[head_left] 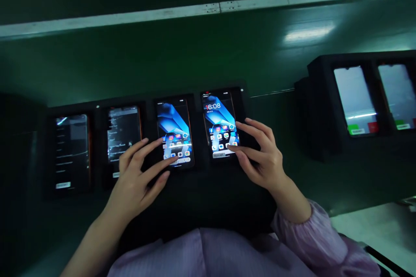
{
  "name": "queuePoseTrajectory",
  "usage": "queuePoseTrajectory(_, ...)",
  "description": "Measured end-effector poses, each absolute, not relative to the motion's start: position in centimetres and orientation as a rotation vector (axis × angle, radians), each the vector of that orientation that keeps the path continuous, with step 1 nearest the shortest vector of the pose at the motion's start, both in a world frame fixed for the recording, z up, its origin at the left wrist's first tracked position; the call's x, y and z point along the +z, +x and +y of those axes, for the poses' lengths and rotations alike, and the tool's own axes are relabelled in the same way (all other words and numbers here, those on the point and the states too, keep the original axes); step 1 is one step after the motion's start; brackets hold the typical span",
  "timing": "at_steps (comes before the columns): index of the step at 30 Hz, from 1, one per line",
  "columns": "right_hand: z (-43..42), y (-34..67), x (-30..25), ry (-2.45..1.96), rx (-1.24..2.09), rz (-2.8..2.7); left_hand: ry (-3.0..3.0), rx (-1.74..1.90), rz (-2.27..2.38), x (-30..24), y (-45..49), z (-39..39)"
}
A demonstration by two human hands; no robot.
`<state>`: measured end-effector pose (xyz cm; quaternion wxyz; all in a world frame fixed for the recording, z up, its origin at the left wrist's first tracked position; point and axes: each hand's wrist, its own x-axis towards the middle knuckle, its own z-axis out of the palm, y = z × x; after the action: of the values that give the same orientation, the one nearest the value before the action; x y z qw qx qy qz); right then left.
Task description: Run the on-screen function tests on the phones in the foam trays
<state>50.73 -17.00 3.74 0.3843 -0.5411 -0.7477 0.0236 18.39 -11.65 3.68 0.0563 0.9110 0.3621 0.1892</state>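
Several smartphones lie face up in a row in a black tray (198,138). My left hand (139,173) is open, its fingers spread, with a fingertip at the lower screen of a lit phone (173,117) showing a blue home screen. Over the right end of the row, my right hand (263,153) is open too, one finger at the app icons of another phone (218,117) whose clock reads 16:08. Left of these, a phone with a dark text list (121,132) is partly covered by my left hand. At the far left lies a similar dark-screened phone (72,151).
On the right stands a raised black holder (320,91) with two phones, one a pale-screened phone (354,95) with green and red patches at its bottom. The green table (182,56) runs behind the tray, bounded by a pale metal strip (146,16).
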Motion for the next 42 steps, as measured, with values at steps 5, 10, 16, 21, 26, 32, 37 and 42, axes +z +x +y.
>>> queuePoseTrajectory(5, -17.0, 50.8, 4.0, -1.301, 0.075, -1.963, 2.730, 0.555, 1.141, 3.6, 18.2, -11.8)
queuePoseTrajectory(10, -16.9, 50.7, 4.1, -1.297, 0.096, -2.051, 2.650, 0.610, 1.179, 3.3, 17.7, -12.0)
queuePoseTrajectory(16, -16.9, 50.5, 3.4, -1.522, 0.006, -1.936, 2.661, 0.703, 1.145, 4.0, 17.9, -10.7)
queuePoseTrajectory(21, -16.8, 49.1, 4.0, -1.502, -0.090, -1.961, 2.687, 0.751, 1.148, 5.1, 19.1, -8.3)
queuePoseTrajectory(26, -16.4, 47.1, 3.9, -1.583, 0.017, -1.991, 2.664, 0.826, 1.216, 4.4, 19.8, -6.9)
queuePoseTrajectory(32, -16.5, 47.3, 3.4, -1.712, 0.060, -1.921, 2.643, 0.750, 1.246, 3.2, 20.3, -7.0)
queuePoseTrajectory(37, -16.5, 48.1, 3.4, -1.725, -0.050, -1.748, 2.629, 0.646, 1.220, 3.3, 21.0, -7.6)
queuePoseTrajectory(42, -16.4, 47.8, 3.4, -1.604, -0.031, -1.934, 2.524, 0.869, 1.377, 3.4, 20.7, -7.4)
